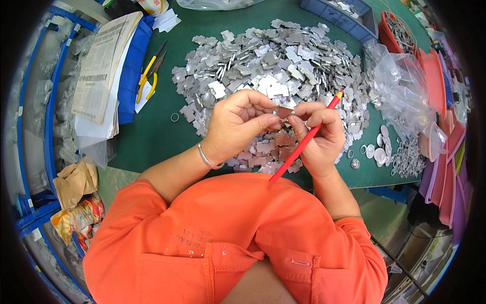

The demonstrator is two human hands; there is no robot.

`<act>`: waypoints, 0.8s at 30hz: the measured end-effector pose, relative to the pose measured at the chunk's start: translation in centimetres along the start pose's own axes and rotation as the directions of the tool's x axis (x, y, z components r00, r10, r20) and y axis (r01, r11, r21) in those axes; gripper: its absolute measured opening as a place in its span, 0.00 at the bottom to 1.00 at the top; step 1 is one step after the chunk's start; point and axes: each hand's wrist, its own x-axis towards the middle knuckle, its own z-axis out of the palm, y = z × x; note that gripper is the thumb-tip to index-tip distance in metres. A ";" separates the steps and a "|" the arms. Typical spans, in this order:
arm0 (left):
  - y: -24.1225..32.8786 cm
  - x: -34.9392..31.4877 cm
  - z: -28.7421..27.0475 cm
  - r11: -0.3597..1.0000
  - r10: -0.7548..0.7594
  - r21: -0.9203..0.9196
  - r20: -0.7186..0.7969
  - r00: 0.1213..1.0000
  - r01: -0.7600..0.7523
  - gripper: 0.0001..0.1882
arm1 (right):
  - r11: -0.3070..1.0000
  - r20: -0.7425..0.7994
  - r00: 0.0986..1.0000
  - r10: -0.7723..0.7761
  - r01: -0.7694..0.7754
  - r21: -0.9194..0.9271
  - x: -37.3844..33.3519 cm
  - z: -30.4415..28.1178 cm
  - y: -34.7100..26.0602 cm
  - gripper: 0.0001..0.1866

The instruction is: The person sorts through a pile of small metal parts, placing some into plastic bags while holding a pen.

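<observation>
Between the fingertips of both hands is a small flat metal piece, held just above the near part of a heap. My left hand pinches its left end, with a metal bangle on the wrist. My right hand pinches the other end. Tucked in that same hand is a red pencil, slanting from upper right to lower left. The broad heap of small grey metal pieces spreads beyond and around both hands; its near side looks reddish from the orange clothing.
Yellow-handled pliers lie left, beside a blue bin with newspaper on it. Metal discs and small rings lie at right, near a clear plastic bag. A blue crate and red basket stand at the back.
</observation>
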 end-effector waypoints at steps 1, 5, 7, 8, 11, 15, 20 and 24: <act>0.1 0.0 0.0 1.000 -0.006 0.007 0.004 1.000 0.006 0.11 | 0.999 0.004 0.999 -0.037 0.037 -0.027 0.1 -0.1 0.2 0.14; 0.3 -0.1 0.2 0.999 -0.013 0.029 -0.010 1.000 0.014 0.09 | 0.994 0.012 0.997 -0.080 0.080 -0.078 0.1 -0.2 0.2 0.14; 0.2 0.0 0.0 0.981 0.097 0.171 -0.004 0.995 -0.095 0.09 | 0.993 -0.013 0.996 -0.091 0.089 -0.083 0.3 0.2 -0.2 0.15; 0.0 0.2 -0.2 0.932 0.200 0.303 0.029 0.979 -0.200 0.10 | 0.992 -0.025 0.995 -0.096 0.094 -0.086 0.3 0.3 -0.3 0.15; 0.0 0.3 -0.4 0.808 0.393 0.451 0.069 0.917 -0.380 0.10 | 0.985 0.030 0.990 -0.137 0.139 -0.104 0.6 0.2 -0.1 0.15; -0.2 0.3 0.3 0.865 0.400 0.336 -0.010 0.917 -0.373 0.11 | 0.998 -0.039 0.999 0.000 0.003 0.064 0.2 -0.1 0.1 0.16; 1.0 0.1 0.5 0.999 0.027 0.043 -0.053 0.998 -0.024 0.09 | 0.997 -0.031 0.998 -0.057 0.058 0.052 0.0 0.2 -0.2 0.15; 1.1 0.2 0.6 1.000 -0.008 0.026 -0.005 1.000 0.008 0.08 | 0.997 -0.017 1.000 0.018 -0.017 0.072 -0.3 -0.4 -0.2 0.14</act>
